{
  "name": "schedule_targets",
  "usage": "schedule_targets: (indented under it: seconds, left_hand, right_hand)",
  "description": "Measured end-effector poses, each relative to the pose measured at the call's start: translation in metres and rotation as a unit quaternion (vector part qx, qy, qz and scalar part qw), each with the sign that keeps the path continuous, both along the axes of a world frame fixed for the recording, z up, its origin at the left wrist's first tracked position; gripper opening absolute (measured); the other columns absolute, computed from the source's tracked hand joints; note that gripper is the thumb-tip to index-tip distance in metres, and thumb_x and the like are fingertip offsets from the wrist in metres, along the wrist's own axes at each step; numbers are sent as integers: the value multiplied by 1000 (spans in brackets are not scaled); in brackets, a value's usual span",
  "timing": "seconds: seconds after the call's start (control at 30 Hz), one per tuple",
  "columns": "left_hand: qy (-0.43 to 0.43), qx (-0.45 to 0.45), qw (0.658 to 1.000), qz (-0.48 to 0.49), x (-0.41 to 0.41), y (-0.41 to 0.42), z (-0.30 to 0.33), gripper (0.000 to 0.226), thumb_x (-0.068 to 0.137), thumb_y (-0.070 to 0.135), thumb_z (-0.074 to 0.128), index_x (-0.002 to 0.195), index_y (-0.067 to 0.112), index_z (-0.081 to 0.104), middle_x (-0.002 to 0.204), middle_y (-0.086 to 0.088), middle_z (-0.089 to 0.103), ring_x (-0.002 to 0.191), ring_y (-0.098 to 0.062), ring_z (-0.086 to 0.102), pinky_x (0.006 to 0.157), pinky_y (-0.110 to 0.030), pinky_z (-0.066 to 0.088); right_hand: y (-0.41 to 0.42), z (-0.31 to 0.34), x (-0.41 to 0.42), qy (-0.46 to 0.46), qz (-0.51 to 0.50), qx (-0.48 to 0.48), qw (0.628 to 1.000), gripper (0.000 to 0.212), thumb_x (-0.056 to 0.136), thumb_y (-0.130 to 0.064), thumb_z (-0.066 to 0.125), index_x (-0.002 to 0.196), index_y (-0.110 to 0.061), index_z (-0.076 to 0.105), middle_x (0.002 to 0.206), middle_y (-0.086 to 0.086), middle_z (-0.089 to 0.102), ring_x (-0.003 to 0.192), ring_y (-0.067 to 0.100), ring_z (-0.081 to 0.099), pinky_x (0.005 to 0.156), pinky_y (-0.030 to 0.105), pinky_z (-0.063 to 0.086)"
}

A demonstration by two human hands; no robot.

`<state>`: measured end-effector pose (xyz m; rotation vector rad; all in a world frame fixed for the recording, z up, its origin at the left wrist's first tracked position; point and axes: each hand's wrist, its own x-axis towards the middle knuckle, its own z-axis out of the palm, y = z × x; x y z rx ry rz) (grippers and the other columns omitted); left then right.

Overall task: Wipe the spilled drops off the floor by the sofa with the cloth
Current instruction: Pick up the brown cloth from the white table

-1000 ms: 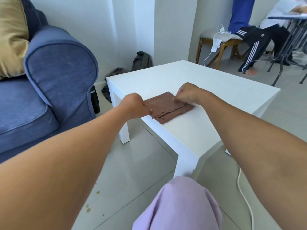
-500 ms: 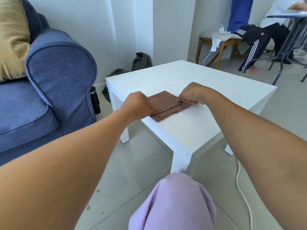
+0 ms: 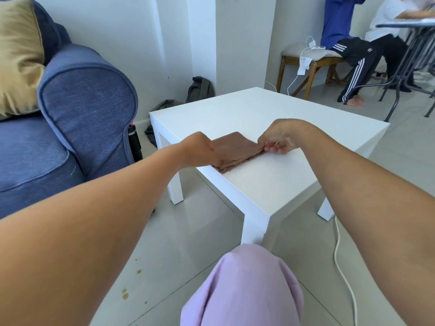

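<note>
Left hand [image 3: 200, 150], right hand [image 3: 277, 137] pinch folded cloth [image 3: 235, 149] edges on table [image 3: 270, 180].

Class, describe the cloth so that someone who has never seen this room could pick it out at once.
Find the white side table beside the blue sofa. On its near-left edge lies the cloth, pinched between the left hand and the right hand. It is the only brown, folded fabric there.

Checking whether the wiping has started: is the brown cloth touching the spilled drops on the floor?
Apart. The head view shows the cloth lying folded on the white table, both hands at its edges, while the drops sit on the floor below.
</note>
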<state>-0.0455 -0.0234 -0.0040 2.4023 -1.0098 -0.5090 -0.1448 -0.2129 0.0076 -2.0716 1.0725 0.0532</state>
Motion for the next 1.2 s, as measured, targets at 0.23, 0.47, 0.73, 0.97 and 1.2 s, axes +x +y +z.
schedule_targets:
  seconds: [0.23, 0.47, 0.73, 0.97, 1.2]
  left_hand:
    - [-7, -104, 987, 120, 14, -5, -6, 16, 84, 10, 43, 83, 8, 59, 79, -6, 56, 75, -25, 47, 66, -29, 41]
    - [0, -90, 975, 204, 35, -12, -29, 26, 86, 13, 49, 63, 14, 37, 62, 1, 33, 53, -15, 29, 49, -23, 26]
    - [39, -111, 974, 194, 42, -18, -28, 11, 88, 12, 53, 82, 12, 44, 79, -4, 44, 76, -23, 40, 61, -28, 35]
    - [113, -212, 944, 227, 45, -3, -16, 5, 87, 10, 51, 83, 12, 48, 84, -7, 52, 81, -23, 51, 84, -30, 52]
    - [117, -275, 917, 264, 63, 57, 1, 10, 88, 4, 53, 79, 7, 56, 70, -6, 53, 79, -28, 61, 91, -44, 57]
  right_hand:
    - [4, -10, 26, -28, -7, -81, 996, 42, 77, -21, 65, 116, -6, 59, 108, 13, 59, 91, 25, 59, 73, 30, 47]
    - [8, -20, 50, -54, 25, -169, 984, 37, 88, -34, 60, 107, -2, 61, 113, 15, 62, 107, 32, 56, 75, 25, 37]
    - [9, -22, 57, -91, -31, -98, 990, 39, 78, -18, 71, 113, -3, 66, 113, 13, 65, 93, 26, 58, 79, 27, 46]
    - [35, -1, 57, -209, -58, -13, 976, 13, 84, -6, 61, 77, -16, 57, 92, 9, 63, 89, 25, 58, 84, 35, 50]
    - [85, 23, 73, -272, -6, 65, 960, 19, 85, -2, 62, 91, -19, 57, 100, 5, 61, 80, 17, 59, 70, 27, 49]
